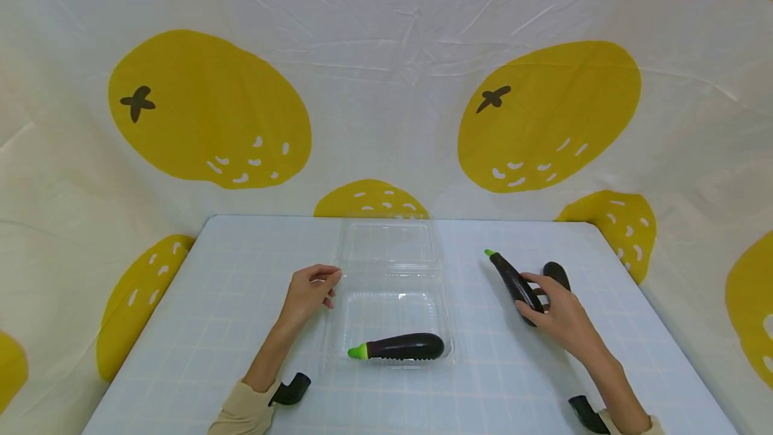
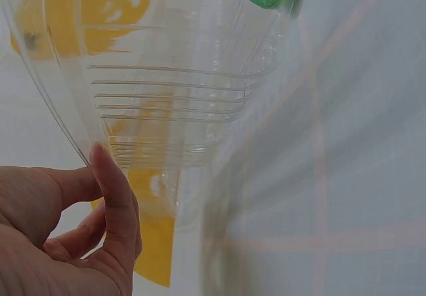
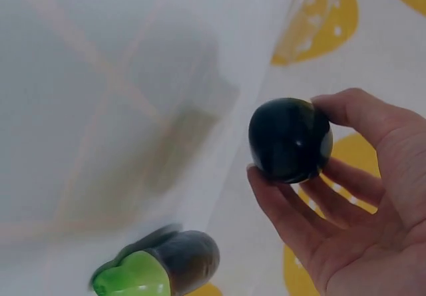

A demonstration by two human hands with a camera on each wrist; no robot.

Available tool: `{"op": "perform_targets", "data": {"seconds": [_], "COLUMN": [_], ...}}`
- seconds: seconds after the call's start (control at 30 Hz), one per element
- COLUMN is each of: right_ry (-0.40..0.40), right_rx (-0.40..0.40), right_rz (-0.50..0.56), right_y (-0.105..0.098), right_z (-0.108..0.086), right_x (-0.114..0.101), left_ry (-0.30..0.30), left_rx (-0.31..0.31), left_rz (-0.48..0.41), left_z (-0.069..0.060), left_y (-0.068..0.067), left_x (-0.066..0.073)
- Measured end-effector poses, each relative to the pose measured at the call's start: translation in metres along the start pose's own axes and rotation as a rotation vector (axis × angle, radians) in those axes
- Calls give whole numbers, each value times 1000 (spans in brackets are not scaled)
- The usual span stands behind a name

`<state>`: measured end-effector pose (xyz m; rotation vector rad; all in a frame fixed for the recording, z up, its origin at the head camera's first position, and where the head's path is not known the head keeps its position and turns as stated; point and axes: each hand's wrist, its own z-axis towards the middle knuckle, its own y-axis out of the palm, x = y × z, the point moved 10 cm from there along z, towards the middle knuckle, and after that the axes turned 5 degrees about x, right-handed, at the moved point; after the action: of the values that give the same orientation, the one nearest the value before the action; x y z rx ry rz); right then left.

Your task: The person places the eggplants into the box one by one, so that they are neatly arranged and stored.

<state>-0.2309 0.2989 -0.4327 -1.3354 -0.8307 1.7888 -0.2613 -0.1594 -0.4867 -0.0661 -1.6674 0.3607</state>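
A clear plastic clamshell box lies opened on the table, its lid toward the back. Inside its near part is one dark eggplant, green stem end pointing left. My left hand pinches the box's left rim between thumb and finger, as the left wrist view shows. With curled fingers and thumb, my right hand grips a second eggplant near its thick end, tilted with the stem pointing away. It looks raised off the table. A third eggplant lies on the table beside that hand, partly hidden in the head view.
A white table with a faint grid ends at a back edge just behind the lid. Behind it hangs a pale cloth printed with large yellow fruit shapes. Black mounts are worn on both wrists.
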Motion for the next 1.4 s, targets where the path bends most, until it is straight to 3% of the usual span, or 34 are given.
{"op": "perform_targets", "data": {"seconds": [0.73, 1.13, 1.4], "right_ry": [-124, -175, -190], "right_rx": [39, 1, -40], "right_rz": [146, 201, 272], "right_y": [-7, 10, 21], "right_z": [1, 1, 3], "right_x": [-57, -81, -100], "left_ry": [1, -1, 46], "left_rx": [-5, 5, 4], "left_rz": [-26, -29, -92], "left_z": [1, 0, 1], "left_y": [0, 0, 0], "left_x": [-1, -1, 5]}}
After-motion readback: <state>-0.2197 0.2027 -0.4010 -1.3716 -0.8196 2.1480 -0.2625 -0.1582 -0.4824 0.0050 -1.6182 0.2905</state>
